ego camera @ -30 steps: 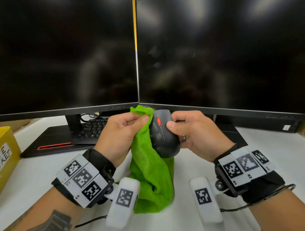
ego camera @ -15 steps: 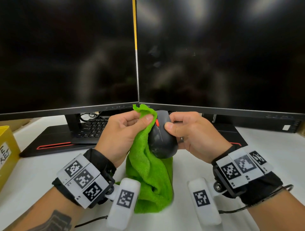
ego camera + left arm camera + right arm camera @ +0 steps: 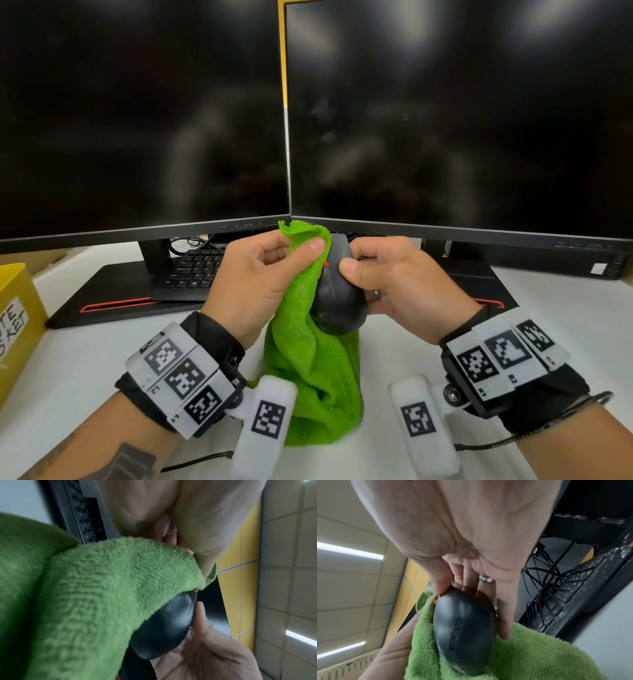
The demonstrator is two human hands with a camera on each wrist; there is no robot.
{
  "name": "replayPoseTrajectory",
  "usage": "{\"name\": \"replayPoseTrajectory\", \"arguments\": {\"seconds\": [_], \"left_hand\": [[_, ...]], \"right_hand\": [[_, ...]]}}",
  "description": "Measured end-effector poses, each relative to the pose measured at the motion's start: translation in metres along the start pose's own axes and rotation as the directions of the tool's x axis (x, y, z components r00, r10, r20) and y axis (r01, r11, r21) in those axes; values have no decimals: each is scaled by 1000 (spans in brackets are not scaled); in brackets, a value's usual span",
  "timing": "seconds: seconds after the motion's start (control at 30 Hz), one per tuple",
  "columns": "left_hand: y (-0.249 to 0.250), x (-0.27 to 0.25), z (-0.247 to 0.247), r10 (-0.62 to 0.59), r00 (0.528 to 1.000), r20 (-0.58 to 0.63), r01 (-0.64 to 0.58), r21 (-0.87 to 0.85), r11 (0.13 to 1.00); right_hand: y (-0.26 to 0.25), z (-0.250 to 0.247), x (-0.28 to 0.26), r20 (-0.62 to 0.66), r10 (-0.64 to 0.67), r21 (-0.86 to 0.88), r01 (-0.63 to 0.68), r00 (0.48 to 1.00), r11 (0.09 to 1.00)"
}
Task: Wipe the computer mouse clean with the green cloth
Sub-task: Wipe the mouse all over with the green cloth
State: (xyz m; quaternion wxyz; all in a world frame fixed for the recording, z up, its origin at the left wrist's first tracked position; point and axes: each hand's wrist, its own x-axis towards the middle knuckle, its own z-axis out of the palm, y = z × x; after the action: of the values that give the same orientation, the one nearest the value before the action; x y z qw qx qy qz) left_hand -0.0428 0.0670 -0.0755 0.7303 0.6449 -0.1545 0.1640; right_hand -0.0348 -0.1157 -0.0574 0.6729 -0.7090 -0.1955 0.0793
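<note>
Above the white desk, in the head view, the right hand grips the black plastic computer mouse upright, while the left hand pinches the fluffy green terry cloth against its left flank. From the left wrist, cloth covers roughly half the shell, faint smudges showing on the bare part. From the right wrist, fingers curl round the mouse; pale dust edges its rear. Judged so, wiping is under way: the right side, underside and rear look not yet done.
</note>
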Motion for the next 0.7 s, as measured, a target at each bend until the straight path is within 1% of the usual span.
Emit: {"name": "replayPoseTrajectory", "arguments": {"seconds": [0.1, 0.17, 0.27, 0.37, 0.43, 0.5, 0.6, 0.7], "left_hand": [[0, -2, -2, 7, 997, 77, -7, -3, 1000], [-2, -2, -3, 20, 991, 129, -24, 28, 999], [-2, -1, -6, 34, 985, 170, -46, 64, 997], [-1, -3, -6, 54, 983, 175, -74, 110, 991], [-1, -5, -5, 69, 981, 183, -103, 181, 978], [-2, -5, -3, 77, 984, 158, -110, 213, 971], [-4, -3, -2, 99, 989, 111, -113, 127, 985], [0, -5, -1, 79, 990, 117, -87, 70, 994]], "right_hand": [[-3, -2, -1, -6, -6, 30, 7, 1000, 1000], [-5, -3, -1, -15, -9, 38, 10, 1000, 999], [-7, -2, -2, -16, -1, 23, 2, 1000, 1000], [-5, -3, -3, -21, 0, 14, 0, 1000, 1000], [-3, -3, -2, -22, -12, -1, 12, 1000, 1000], [-3, -2, -2, -20, -17, -20, 17, 1000, 1000], [-3, 2, 0, -3, -12, -73, 11, 1000, 997], [-2, 0, 1, 2, -13, -59, 14, 1000, 998]]}}
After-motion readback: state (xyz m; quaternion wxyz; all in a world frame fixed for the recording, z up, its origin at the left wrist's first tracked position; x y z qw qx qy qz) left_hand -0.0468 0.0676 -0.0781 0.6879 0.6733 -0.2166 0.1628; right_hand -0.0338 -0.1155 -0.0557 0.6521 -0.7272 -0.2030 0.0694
